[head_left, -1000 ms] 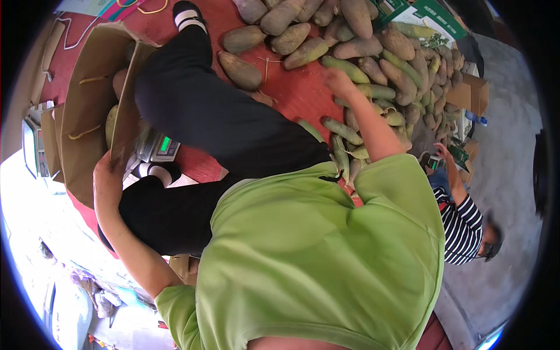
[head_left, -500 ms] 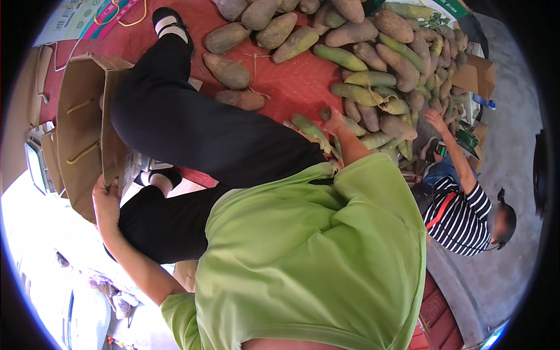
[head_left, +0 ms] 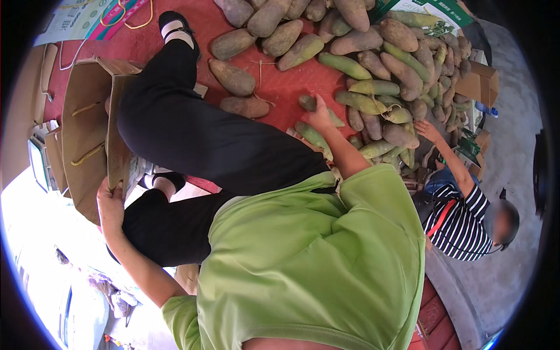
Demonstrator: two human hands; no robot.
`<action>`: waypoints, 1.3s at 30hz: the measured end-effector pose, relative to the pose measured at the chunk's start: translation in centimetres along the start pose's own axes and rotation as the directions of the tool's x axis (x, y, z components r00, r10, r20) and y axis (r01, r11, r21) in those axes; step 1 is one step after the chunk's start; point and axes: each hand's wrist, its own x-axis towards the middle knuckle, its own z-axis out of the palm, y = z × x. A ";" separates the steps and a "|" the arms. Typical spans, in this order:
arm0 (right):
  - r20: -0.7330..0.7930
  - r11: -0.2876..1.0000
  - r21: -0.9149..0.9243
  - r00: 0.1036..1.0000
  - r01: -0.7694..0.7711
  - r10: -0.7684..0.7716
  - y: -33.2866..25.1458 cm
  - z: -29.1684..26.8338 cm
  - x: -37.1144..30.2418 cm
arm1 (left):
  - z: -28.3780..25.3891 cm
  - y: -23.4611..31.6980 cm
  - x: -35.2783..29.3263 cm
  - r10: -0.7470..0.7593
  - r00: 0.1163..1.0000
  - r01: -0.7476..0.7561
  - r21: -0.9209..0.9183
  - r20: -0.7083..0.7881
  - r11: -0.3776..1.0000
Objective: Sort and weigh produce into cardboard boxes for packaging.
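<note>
My left hand [head_left: 111,204] pinches the edge of an open brown cardboard box [head_left: 81,131] with yellow rope handles. My right hand [head_left: 319,115] is closed around a green radish [head_left: 307,103], whose ends show on either side of my fingers. The hand is above the red floor at the near edge of a large heap of radishes [head_left: 402,76], some green, some coated in brown soil. Another green radish [head_left: 312,133] lies just below my right wrist, partly hidden by my leg. The inside of the box is mostly out of sight.
Several loose muddy radishes [head_left: 232,77] lie across the red floor [head_left: 280,87] ahead. At the right, a person in a striped shirt [head_left: 461,221] reaches a hand [head_left: 429,131] to the heap's edge. Green-and-white cartons [head_left: 434,11] and a brown carton [head_left: 477,81] stand behind the heap.
My right hand has moved up and slightly left, lifting the radish away from the heap's edge. My left hand stays on the box. The other person's hand has shifted slightly lower and left.
</note>
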 end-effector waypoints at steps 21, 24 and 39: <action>0.143 0.892 -0.447 0.978 -0.072 0.150 -5.6 -2.1 1.1 | -0.2 0.0 -0.4 0.022 1.000 -0.022 -0.034 -0.002 0.999; 0.210 0.850 -0.518 0.950 -0.092 0.231 -6.2 -1.5 1.5 | 0.0 -0.6 -0.2 0.010 1.000 -0.011 -0.033 -0.012 0.999; 0.254 0.822 -0.568 0.942 -0.039 0.220 -6.9 0.6 2.7 | -0.1 0.1 -0.4 0.016 1.000 -0.016 -0.052 -0.008 0.999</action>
